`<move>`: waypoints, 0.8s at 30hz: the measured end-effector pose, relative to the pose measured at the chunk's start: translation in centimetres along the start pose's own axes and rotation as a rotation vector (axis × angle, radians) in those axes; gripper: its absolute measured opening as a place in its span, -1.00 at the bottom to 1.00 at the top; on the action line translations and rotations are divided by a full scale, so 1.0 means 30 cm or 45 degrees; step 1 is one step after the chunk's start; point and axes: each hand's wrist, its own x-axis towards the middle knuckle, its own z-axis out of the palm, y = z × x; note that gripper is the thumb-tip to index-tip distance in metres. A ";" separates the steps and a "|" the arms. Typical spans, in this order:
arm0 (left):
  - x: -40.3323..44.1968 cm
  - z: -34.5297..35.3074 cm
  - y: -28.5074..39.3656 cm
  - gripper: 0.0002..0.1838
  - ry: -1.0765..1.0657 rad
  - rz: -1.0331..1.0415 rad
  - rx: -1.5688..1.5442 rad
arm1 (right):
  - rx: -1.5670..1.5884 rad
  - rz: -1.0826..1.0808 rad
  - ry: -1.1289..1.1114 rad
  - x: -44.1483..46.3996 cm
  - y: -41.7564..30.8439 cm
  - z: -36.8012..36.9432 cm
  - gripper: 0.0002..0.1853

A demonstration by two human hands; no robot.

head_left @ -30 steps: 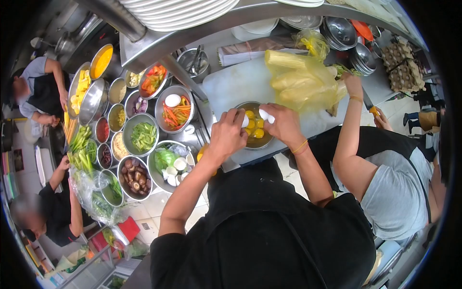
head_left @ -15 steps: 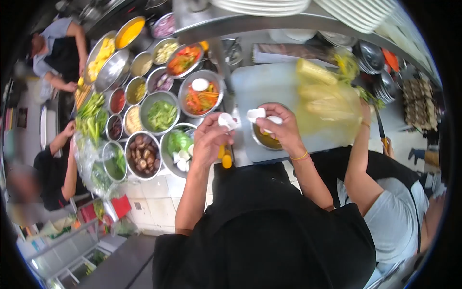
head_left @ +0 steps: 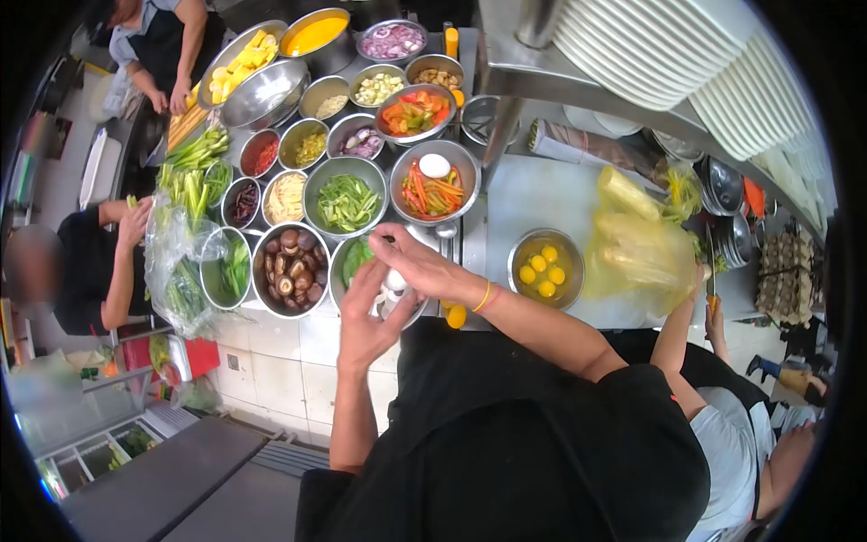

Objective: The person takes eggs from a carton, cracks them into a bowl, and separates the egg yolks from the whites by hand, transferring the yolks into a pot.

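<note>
My left hand [head_left: 368,321] is over a metal bowl [head_left: 338,271] with green leaves and white eggshells [head_left: 396,280]. Its fingers are apart, with shell pieces showing between them. Crossing above it, my right hand [head_left: 423,262] has its fingers stretched out toward the left fingertips, and I see no shell held in it. Both hands partly hide the bowl. To the right, a steel bowl [head_left: 516,294] containing several egg yolks [head_left: 545,266] stands on a pale cutting board [head_left: 533,190]. A whole white egg [head_left: 434,165] lies on sliced peppers [head_left: 424,194] in another bowl.
Several bowls stand at the left, including mushrooms [head_left: 291,266], sliced greens [head_left: 348,203] and yellow liquid [head_left: 315,34]. A yellowish plastic bag [head_left: 637,257] lies on the board. Beside me a co-worker's hand holds a knife [head_left: 713,285]. Stacked plates [head_left: 641,45] sit on the shelf overhead.
Both hands have moved left, the right one away from the yolk bowl, to above the bowl of leaves. The eggshells they held are no longer clearly in the fingers. The view has shifted left.
</note>
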 end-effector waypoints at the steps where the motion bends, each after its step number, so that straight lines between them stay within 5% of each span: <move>1: 0.004 0.021 -0.015 -0.49 0.038 0.051 -0.007 | -0.013 0.048 -0.038 0.008 -0.030 -0.010 0.02; 4: 0.027 0.053 -0.075 -0.54 0.233 -0.182 -0.385 | -0.113 0.028 -0.032 0.054 -0.092 -0.058 -0.16; 8: 0.128 0.023 -0.106 -0.53 0.330 -0.444 -1.071 | -1.157 -0.500 0.670 0.202 -0.031 -0.200 -0.59; 12: 0.290 0.018 -0.114 -0.50 0.203 -0.559 -1.435 | -1.639 -0.357 0.714 0.311 0.093 -0.236 -0.71; 16: 0.453 0.075 -0.105 -0.50 0.032 -0.461 -1.589 | -1.560 -0.309 0.779 0.325 0.098 -0.225 -0.75; 20: 0.569 0.166 -0.093 -0.51 0.037 -0.434 -1.566 | -1.222 -0.583 0.940 0.239 0.076 -0.217 -0.71; 23: 0.615 0.246 -0.110 -0.54 0.021 -0.527 -1.470 | -0.960 -0.527 0.932 0.056 0.015 -0.214 -0.64; 24: 0.618 0.285 -0.122 -0.59 -0.008 -0.485 -1.469 | -0.565 -0.334 0.880 -0.006 -0.001 -0.220 -0.64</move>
